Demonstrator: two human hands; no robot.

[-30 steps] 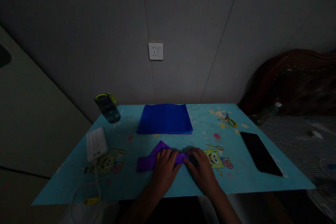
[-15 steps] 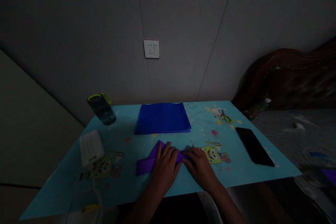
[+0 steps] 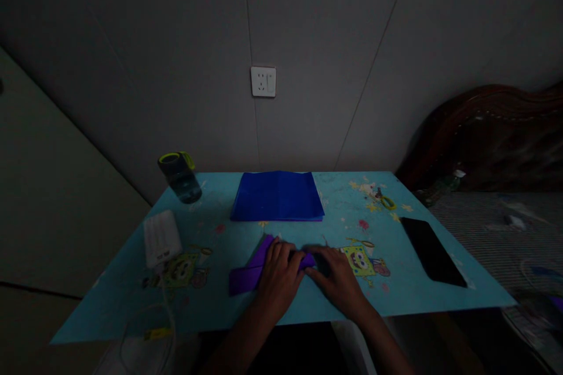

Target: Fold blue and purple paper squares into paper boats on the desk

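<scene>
A folded strip of purple paper (image 3: 244, 279) lies on the table in front of me, with a pointed flap standing out at its upper left. My left hand (image 3: 280, 272) rests across its middle, fingers curled over it and pressing it down, so that part is hidden. At the paper's right end, my right hand (image 3: 336, 278) has its fingers and thumb around the narrow tip. Behind both hands lies a stack of blue sheets (image 3: 278, 196), a purple edge showing underneath.
On the left stand a dark bottle (image 3: 181, 179) with a yellow-green rim and a white power bank (image 3: 162, 238) with a cable. To the right are yellow-handled scissors (image 3: 387, 203), paper scraps and a black phone (image 3: 431, 251). A wall with a socket (image 3: 264, 81) closes off the back.
The view has shifted slightly. The right hand's fingers have loosened a little around the paper's right end, where the tip shows raised between the hands. The left hand stays on the paper.
</scene>
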